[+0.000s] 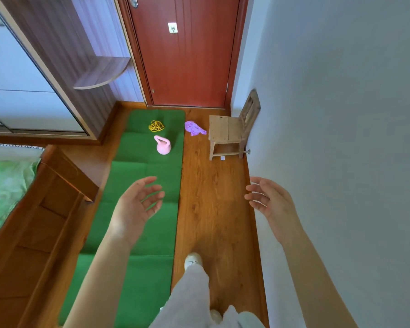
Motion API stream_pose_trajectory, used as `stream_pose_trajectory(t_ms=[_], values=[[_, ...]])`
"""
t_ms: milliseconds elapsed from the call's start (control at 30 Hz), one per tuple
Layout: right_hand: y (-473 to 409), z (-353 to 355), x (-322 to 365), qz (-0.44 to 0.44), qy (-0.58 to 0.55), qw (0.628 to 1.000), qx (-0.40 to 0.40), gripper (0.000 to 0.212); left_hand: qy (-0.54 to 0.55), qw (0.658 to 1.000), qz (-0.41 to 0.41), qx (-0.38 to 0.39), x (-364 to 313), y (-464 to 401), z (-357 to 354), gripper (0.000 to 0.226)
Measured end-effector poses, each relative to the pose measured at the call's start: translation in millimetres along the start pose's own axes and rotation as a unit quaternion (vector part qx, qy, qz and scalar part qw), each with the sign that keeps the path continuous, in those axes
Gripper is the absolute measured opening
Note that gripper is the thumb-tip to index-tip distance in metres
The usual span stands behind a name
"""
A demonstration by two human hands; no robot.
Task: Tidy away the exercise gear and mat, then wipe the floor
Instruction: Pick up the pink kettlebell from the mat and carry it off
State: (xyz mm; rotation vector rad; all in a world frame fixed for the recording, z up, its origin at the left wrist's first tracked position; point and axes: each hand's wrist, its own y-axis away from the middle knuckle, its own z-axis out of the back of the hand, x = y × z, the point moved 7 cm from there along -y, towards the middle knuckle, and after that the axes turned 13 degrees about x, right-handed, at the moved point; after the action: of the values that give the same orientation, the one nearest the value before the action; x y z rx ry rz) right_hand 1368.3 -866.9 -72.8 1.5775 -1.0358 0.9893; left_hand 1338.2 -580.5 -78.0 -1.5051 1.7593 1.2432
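A long green mat lies flat on the wooden floor, running toward a red door. A pink kettlebell stands on the mat's far part, and a coiled yellow rope lies just beyond it. A purple cloth is crumpled on the floor right of the mat. My left hand hovers over the mat's middle, fingers relaxed, holding nothing. My right hand is raised over the floor near the wall, also empty and relaxed.
A small wooden chair stands against the right wall. The red door is shut at the far end. A wardrobe and a wooden bed frame line the left side. My feet stand on the floor beside the mat.
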Motion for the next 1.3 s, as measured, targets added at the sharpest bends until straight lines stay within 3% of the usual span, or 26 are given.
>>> stream_pose_trajectory(t_ms=[467, 733, 1300], values=[[-231.3, 7.4, 68.0, 0.004, -0.018, 1.000, -0.023, 0.017, -0.023, 1.000, -0.007, -0.006, -82.7, -227.5, -22.1, 0.022], [-327.7, -1.5, 83.7, -0.024, -0.047, 0.998, -0.017, 0.017, -0.026, 0.999, -0.007, -0.021, -114.1, -313.6, -16.2, 0.025], [-596.1, -24.3, 133.9, -0.118, 0.025, 0.987, 0.102, 0.014, 0.061, 0.982, -0.034, -0.175, -156.6, -502.1, -23.1, 0.025]])
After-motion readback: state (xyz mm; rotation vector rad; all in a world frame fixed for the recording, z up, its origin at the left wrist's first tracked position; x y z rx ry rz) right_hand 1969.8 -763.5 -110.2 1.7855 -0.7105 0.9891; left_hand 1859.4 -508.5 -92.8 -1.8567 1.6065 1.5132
